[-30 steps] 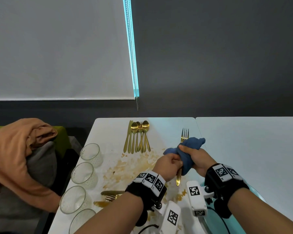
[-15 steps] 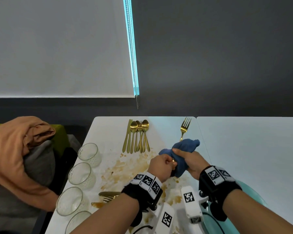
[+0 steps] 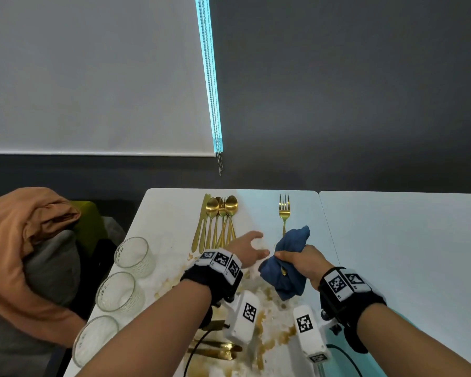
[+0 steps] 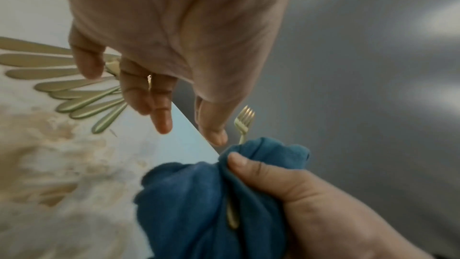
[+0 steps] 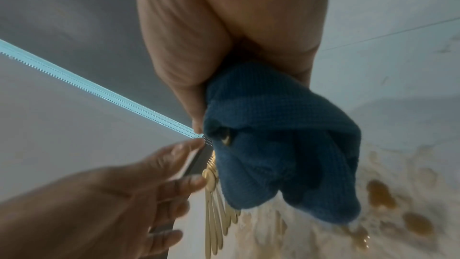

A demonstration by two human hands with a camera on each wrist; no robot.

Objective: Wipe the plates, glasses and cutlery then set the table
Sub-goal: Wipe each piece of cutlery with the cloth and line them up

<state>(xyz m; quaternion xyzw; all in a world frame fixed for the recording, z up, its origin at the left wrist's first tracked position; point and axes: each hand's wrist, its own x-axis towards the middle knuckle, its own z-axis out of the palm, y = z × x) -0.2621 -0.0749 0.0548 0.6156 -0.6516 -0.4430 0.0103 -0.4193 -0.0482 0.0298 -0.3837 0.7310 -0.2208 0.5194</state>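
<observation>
The right hand (image 5: 224,27) grips a bunched blue cloth (image 5: 281,145) above the stained desk (image 5: 398,105); the left hand (image 5: 99,204) spreads beside gold cutlery (image 5: 216,214).

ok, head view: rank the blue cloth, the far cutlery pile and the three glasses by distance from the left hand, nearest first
1. Blue cloth: just right of the left hand, gripped by the right hand around a gold fork.
2. Cutlery pile: just beyond the fingertips, far table edge; close to call against the cloth.
3. Glasses: left table edge, clearly farthest.
</observation>
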